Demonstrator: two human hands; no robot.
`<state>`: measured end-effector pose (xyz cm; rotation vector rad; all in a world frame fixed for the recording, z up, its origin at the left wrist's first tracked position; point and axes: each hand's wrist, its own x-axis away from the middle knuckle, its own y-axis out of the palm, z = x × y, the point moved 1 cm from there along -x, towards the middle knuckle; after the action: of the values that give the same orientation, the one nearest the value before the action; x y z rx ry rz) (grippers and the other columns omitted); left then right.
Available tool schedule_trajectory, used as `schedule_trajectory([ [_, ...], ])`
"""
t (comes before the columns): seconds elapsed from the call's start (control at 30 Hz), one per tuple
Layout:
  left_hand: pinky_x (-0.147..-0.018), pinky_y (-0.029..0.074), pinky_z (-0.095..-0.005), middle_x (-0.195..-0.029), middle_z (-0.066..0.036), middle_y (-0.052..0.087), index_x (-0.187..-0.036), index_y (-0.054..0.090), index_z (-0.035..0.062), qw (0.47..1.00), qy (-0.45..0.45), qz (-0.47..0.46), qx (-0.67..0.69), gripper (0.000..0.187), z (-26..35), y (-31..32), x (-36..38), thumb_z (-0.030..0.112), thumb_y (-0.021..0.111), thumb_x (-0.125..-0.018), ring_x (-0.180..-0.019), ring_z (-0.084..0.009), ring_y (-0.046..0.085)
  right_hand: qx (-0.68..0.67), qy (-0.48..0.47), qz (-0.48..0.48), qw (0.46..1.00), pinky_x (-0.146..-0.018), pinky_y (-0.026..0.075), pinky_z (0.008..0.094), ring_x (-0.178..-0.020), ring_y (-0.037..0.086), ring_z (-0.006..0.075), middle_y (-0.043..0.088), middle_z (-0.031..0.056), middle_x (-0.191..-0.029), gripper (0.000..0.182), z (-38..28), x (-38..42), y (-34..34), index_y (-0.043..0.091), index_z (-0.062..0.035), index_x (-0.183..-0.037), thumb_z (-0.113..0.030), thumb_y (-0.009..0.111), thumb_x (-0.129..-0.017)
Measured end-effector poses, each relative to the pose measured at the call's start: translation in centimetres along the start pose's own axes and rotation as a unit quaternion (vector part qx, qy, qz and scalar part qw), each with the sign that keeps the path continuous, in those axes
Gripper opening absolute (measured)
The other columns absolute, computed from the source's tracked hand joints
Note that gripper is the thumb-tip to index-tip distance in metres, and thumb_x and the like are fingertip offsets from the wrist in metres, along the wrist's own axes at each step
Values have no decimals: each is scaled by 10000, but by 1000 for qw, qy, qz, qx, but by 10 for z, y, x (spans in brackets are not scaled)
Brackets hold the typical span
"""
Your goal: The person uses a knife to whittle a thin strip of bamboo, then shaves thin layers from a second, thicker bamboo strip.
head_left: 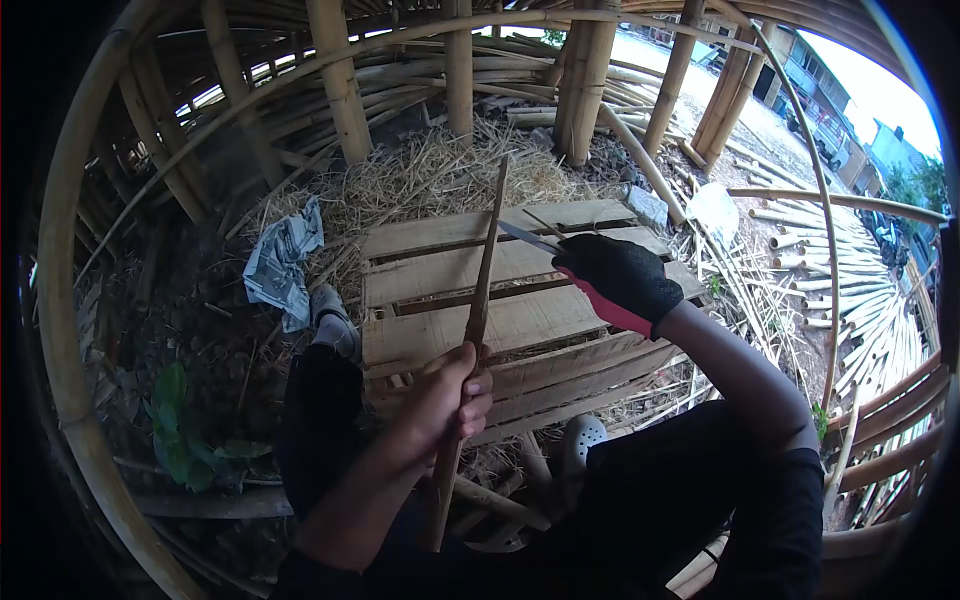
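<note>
My bare left hand (pixel 455 400) is closed around a long split bamboo strip (pixel 486 265). The strip stands nearly upright in this view, its narrow tip pointing away from me and its lower end near my lap. A black glove with a red-pink palm covers my right hand (pixel 618 282), which is wrapped round a knife (pixel 530 238). The knife's handle is hidden in the glove, and its blade points left, the tip close beside the strip. A thin sliver (pixel 543 221) shows just above the blade. Both hands are over a slatted wooden crate (pixel 420 338).
Crumpled newspaper (pixel 284 262) lies left of the crate, near my shoe (pixel 334 322). Dry straw and shavings (pixel 410 175) are heaped behind it. Bamboo posts (pixel 585 90) rise at the back, and cut bamboo poles (pixel 850 270) are spread on the right. A curved bamboo pole (pixel 65 300) borders the left.
</note>
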<state>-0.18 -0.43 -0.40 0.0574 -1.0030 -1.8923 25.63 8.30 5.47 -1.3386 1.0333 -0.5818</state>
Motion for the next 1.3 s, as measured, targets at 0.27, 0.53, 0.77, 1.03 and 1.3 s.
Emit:
schedule_trajectory([
  [0.27,-340,380,-177,-656,20,408,-1090,484,61,998,-54,-2,-26,232,29,-23,22,271,391,-1057,-467,-49,413,-34,-61,-83,994,-724,554,388,-884,680,263,675,63,-1039,275,-36,7,-3,685,-236,-1158,-364,512,-988],
  [0.53,-253,295,-158,-538,56,344,-995,405,95,992,-121,-19,14,322,23,-19,45,400,336,-1073,-328,-11,332,-71,-103,-80,989,-618,548,427,-732,682,298,669,92,-841,224,-79,17,22,715,-164,-999,-338,586,-944],
  [0.77,-260,297,-164,-544,46,352,-987,407,91,992,-123,-28,8,308,15,-20,50,381,349,-1071,-335,-18,342,-8,-112,-30,993,-519,516,385,-657,679,245,654,42,-735,161,-68,1,34,733,-174,-880,-319,664,-873],
  [1.03,-283,286,-160,-543,48,353,-986,412,94,992,-124,-17,-21,324,10,-21,50,395,330,-1072,-340,-22,331,4,-128,-101,987,-582,545,393,-698,695,264,691,81,-792,212,-73,6,29,718,-164,-956,-331,589,-931],
  [1.3,-322,289,-172,-559,49,350,-970,410,105,990,-134,-46,-29,345,6,-24,51,414,300,-1077,-355,-34,331,34,-131,-168,976,-609,558,391,-746,706,264,713,69,-848,240,-77,5,25,738,-202,-1027,-331,544,-967],
])
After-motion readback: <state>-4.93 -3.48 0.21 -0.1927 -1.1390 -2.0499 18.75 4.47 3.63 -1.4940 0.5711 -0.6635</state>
